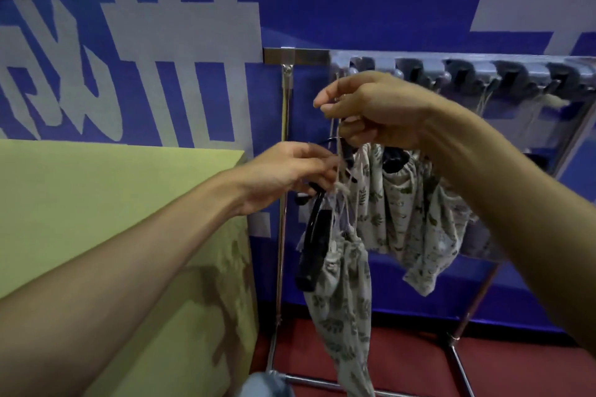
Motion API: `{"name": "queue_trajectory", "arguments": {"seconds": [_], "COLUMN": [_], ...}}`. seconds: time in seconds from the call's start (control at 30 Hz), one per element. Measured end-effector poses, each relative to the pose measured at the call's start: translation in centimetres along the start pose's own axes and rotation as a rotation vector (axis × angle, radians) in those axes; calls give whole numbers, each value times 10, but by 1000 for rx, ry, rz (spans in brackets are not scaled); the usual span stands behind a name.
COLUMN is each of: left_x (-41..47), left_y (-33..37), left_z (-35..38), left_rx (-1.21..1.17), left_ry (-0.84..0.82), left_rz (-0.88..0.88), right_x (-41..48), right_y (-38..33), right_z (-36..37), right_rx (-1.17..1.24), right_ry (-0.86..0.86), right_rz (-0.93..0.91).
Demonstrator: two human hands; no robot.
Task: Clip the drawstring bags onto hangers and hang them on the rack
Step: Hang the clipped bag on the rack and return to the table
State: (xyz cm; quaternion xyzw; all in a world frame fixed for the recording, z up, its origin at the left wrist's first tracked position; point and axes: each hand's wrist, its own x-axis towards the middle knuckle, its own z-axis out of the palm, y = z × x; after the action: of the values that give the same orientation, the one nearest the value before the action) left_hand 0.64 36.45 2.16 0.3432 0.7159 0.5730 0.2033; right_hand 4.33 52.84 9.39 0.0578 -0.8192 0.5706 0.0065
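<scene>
A leaf-print drawstring bag (346,303) dangles in front of the rack, clipped on a black hanger (314,245) that hangs tilted almost vertical. My left hand (287,174) pinches the hanger's top and the bag's cord. Above it, my right hand (371,106) holds the cream drawstring (338,151) pulled upward, just below the rack's top rail (451,58). Several more leaf-print bags (416,213) hang on the rack behind, partly hidden by my right forearm.
A yellow-green table (113,219) stands at the left, its corner close to the rack's left upright pole (283,203). Grey hook slots line the rail. Blue wall with pale lettering behind; red floor and the rack's base bars (461,367) below.
</scene>
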Motion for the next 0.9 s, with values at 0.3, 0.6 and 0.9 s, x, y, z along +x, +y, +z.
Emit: {"name": "queue_trajectory", "arguments": {"seconds": [0.3,0.6,0.9], "left_x": [67,99,131], "left_y": [54,179,233], "left_z": [-47,-94,-49], "left_rx": [-227,-75,78], "left_ry": [-269,-334,-368], "left_rz": [-130,-283,-288], "right_x": [41,60,14], "right_y": [-50,-141,-159], "right_z": [-30,-96,-165], "right_rx": [156,327,-131], "right_ry": [-177,-81,-307], "right_rz": [257,495,420]}}
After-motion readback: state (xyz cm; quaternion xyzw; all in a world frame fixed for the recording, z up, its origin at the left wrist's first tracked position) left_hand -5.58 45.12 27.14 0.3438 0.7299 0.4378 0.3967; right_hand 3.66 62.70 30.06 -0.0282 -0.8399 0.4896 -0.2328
